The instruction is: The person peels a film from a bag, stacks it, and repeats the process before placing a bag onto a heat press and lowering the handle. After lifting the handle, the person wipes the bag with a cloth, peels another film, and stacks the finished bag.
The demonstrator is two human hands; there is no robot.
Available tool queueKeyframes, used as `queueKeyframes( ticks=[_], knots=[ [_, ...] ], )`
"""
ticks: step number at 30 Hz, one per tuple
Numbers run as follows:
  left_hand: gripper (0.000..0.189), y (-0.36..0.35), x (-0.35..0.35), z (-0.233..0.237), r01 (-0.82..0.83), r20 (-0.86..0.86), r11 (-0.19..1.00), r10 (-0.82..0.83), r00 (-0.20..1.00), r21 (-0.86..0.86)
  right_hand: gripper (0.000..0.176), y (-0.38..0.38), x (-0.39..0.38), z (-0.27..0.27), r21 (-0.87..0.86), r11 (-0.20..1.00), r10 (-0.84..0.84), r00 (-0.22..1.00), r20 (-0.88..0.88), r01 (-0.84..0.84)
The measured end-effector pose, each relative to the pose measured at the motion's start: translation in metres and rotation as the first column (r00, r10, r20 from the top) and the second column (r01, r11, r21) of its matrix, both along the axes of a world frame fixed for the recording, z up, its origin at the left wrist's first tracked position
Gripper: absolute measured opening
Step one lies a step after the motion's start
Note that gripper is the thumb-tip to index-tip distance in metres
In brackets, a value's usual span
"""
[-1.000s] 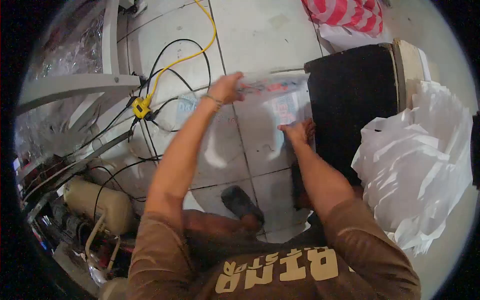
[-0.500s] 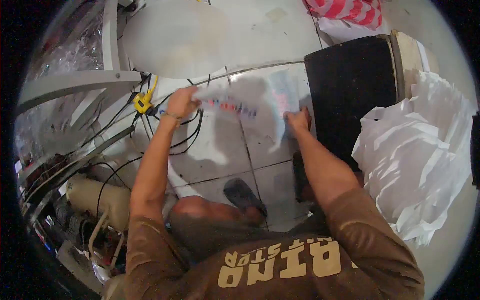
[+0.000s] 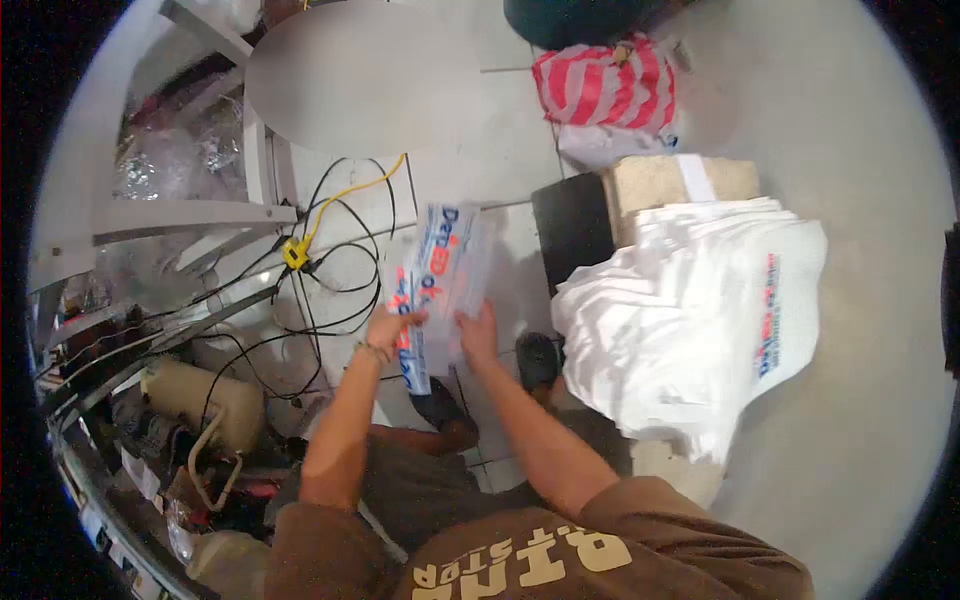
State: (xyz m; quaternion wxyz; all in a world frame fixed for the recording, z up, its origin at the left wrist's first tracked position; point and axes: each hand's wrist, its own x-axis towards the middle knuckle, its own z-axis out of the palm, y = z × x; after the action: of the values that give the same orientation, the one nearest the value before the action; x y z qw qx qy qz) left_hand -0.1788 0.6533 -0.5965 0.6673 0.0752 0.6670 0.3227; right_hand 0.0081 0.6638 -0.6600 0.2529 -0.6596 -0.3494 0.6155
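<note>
We see a smooth, glossy tiled floor [image 3: 515, 290] and matt cloth in our shirt [image 3: 680, 540]. The printed sheeting [image 3: 452, 265] we hold looks like thin, shiny plastic. The stacked white sheets [image 3: 650, 330] are creased; whether paper or plastic, we cannot tell. By the floor's left edge, the frame [image 3: 170, 217] looks like painted metal. The striped bag [image 3: 605, 90] is crinkled plastic.

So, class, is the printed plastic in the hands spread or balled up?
Spread: the printed plastic shows two long lettered bands. Folded double? Cannot tell.
</note>
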Motion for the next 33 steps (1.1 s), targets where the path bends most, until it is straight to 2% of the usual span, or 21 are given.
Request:
queueKeyframes(
  ticks=[3,7,8,9,10,11,12,13,15,17,19,20,22,23,25,26,28,30,31,32,33],
  knots=[
    [0.041,-0.039,0.040,0.021,-0.125,0.059,0.992,0.125,0.990,-0.008,0.042,-0.004,0.011,0.075,0.089,0.989,0.110,0.989,0.095,-0.119],
    [0.046,-0.047,0.082,0.121,-0.203,0.072,0.979,0.202,0.977,0.008,0.046,-0.004,0.041,0.176,0.005,0.928,0.367,0.914,0.175,-0.374],
    [0.047,-0.042,0.091,0.153,-0.182,0.037,0.983,0.181,0.983,0.016,0.047,-0.002,0.050,0.205,-0.006,0.826,0.542,0.790,0.288,-0.564],
    [0.048,-0.033,0.097,0.195,-0.099,-0.008,0.991,0.099,0.995,-0.094,0.049,-0.001,0.060,0.230,-0.029,0.682,0.682,0.621,0.387,-0.731],
    [0.049,-0.026,0.100,0.231,-0.019,-0.044,0.981,0.010,0.999,-0.195,0.051,0.004,0.074,0.240,0.081,0.678,0.687,0.669,0.283,-0.731],
    [0.054,-0.042,0.109,0.220,-0.086,-0.011,0.996,0.086,0.996,-0.027,0.053,0.013,0.086,0.250,0.197,0.678,0.686,0.706,0.177,-0.708],
    [0.060,-0.056,0.119,0.204,-0.152,0.030,0.977,0.149,0.988,0.151,0.054,0.026,0.090,0.284,0.180,0.752,0.645,0.765,0.000,-0.634],
    [0.060,-0.062,0.128,0.219,-0.174,0.007,0.972,0.175,0.985,0.158,0.055,0.039,0.094,0.320,0.139,0.817,0.577,0.798,-0.173,-0.560],
    [0.064,-0.057,0.136,0.254,-0.494,0.095,0.868,0.489,0.867,0.052,0.053,0.041,0.117,0.304,0.183,0.740,0.662,0.749,-0.028,-0.648],
    [0.062,-0.045,0.139,0.306,-0.388,0.063,0.918,0.384,0.921,0.084,0.051,0.056,0.121,0.357,0.118,0.668,0.735,0.626,-0.261,-0.735],
    [0.052,-0.030,0.148,0.368,-0.263,-0.416,0.956,0.294,0.861,0.130,0.048,0.065,0.112,0.417,0.056,0.579,0.801,0.556,-0.222,-0.813],
    [0.052,-0.033,0.143,0.370,-0.304,-0.439,0.941,0.338,0.832,0.148,0.048,0.068,0.106,0.430,0.086,0.539,0.829,0.510,-0.231,-0.838],
    [0.046,-0.044,0.134,0.355,-0.479,-0.146,0.878,0.477,0.867,0.024,0.050,0.071,0.101,0.450,0.077,0.530,0.825,0.493,-0.276,-0.844],
    [0.046,-0.047,0.125,0.392,-0.505,-0.156,0.862,0.506,0.848,0.045,0.050,0.069,0.097,0.452,0.100,0.503,0.844,0.462,-0.273,-0.859],
    [0.054,-0.069,0.107,0.472,-0.504,0.130,0.818,0.488,0.863,0.277,0.049,0.060,0.089,0.459,0.395,0.461,0.877,0.475,-0.070,-0.794],
    [0.054,-0.076,0.093,0.500,-0.516,0.125,0.804,0.503,0.855,0.296,0.049,0.060,0.075,0.471,0.413,0.440,0.887,0.457,-0.064,-0.797],
    [0.051,-0.096,0.069,0.544,-0.465,-0.154,0.768,0.575,0.804,0.441,0.056,0.047,0.039,0.504,0.130,0.538,0.809,0.467,-0.357,-0.833],
    [0.050,-0.118,0.034,0.583,-0.343,-0.331,0.756,0.581,0.743,0.558,0.051,0.029,-0.005,0.560,0.138,0.566,0.744,0.431,-0.511,-0.813],
    [0.051,-0.132,0.014,0.616,-0.143,-0.576,0.874,0.420,0.702,0.464,0.048,0.016,-0.027,0.585,0.167,0.590,0.727,0.429,-0.536,-0.790],
    [0.058,-0.150,-0.010,0.604,-0.145,-0.678,0.908,0.393,0.622,0.393,0.045,0.006,-0.047,0.601,0.193,0.610,0.711,0.424,-0.560,-0.768],
    [0.060,-0.171,-0.038,0.606,-0.117,-0.673,0.909,0.377,0.636,0.399,0.037,-0.005,-0.069,0.606,0.189,0.594,0.730,0.426,-0.534,-0.782]
  ],
)
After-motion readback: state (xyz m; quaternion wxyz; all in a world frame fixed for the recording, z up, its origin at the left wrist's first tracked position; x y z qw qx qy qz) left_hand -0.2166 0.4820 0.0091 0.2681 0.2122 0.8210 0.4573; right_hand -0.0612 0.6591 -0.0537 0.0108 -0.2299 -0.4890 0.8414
